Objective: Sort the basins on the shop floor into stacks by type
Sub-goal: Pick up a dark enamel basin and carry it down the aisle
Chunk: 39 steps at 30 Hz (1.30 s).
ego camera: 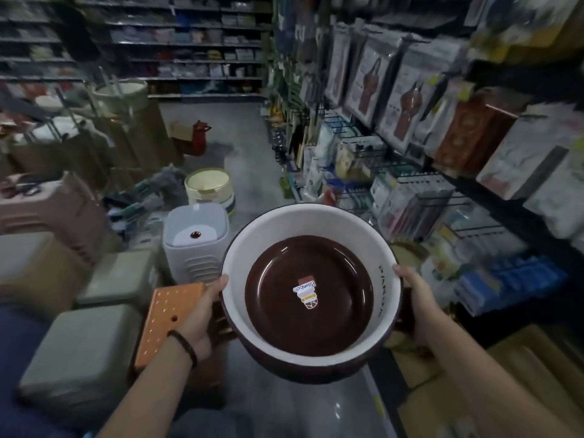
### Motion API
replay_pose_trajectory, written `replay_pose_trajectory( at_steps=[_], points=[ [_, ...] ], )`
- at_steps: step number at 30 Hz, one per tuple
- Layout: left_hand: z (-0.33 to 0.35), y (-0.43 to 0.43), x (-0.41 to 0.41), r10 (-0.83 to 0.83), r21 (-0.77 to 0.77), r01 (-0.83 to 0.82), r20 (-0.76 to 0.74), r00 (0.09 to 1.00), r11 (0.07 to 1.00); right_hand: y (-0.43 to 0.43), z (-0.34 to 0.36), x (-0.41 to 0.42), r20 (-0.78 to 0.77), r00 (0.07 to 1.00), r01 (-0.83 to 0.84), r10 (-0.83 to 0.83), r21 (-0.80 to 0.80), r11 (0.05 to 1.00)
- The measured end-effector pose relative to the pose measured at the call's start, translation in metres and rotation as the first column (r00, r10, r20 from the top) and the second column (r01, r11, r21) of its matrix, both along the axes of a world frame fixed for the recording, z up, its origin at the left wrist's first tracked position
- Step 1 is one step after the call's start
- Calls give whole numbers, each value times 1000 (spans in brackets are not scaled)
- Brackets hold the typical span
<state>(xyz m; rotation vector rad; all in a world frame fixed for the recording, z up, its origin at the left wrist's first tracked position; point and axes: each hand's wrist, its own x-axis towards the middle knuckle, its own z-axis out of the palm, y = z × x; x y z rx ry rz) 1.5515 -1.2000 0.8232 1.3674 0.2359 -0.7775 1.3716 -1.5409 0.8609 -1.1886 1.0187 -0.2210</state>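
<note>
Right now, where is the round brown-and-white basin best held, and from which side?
By its rim at two opposite points, coming in from left and right as the left hand and right hand do, thumbs over the lip. The basin is wide, round, smooth-walled, with no handles showing.

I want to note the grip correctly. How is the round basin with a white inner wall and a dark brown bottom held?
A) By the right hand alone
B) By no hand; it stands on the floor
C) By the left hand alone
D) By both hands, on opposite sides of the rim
D: the left hand and the right hand each grip one side of the rim of the round basin with a white inner wall and a dark brown bottom.
</note>
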Motion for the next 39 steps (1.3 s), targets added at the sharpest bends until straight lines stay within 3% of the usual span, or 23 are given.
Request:
replay_pose_trajectory(
  at_steps=[7, 13, 20, 25, 30, 39],
  points=[
    [-19, -132, 140, 24, -61, -27, -47, 999, 998, -144, -27, 160, 35, 996, -88, 86, 46, 995],
    [-3, -208, 244, 158, -49, -162, -73, 985, 986, -233, -20, 310, 83, 982, -180, 172, 110, 977],
    [-22, -258, 396, 252, -58, -255, -55, 966, 965, -290, -35, 502, 46, 959, -282, 279, 118, 952],
    [-35, -283, 535, 230, -104, -238, -83, 970, 966, -310, -39, 634, 78, 965, -259, 252, 95, 961],
    [-29, -307, 658, 247, -53, -254, -104, 963, 966, -336, -34, 759, 88, 967, -245, 238, 87, 966],
    [-51, -354, 847, 438, 11, -441, -129, 889, 898, -392, -69, 1018, 29, 892, -451, 451, 126, 884]
  ],
)
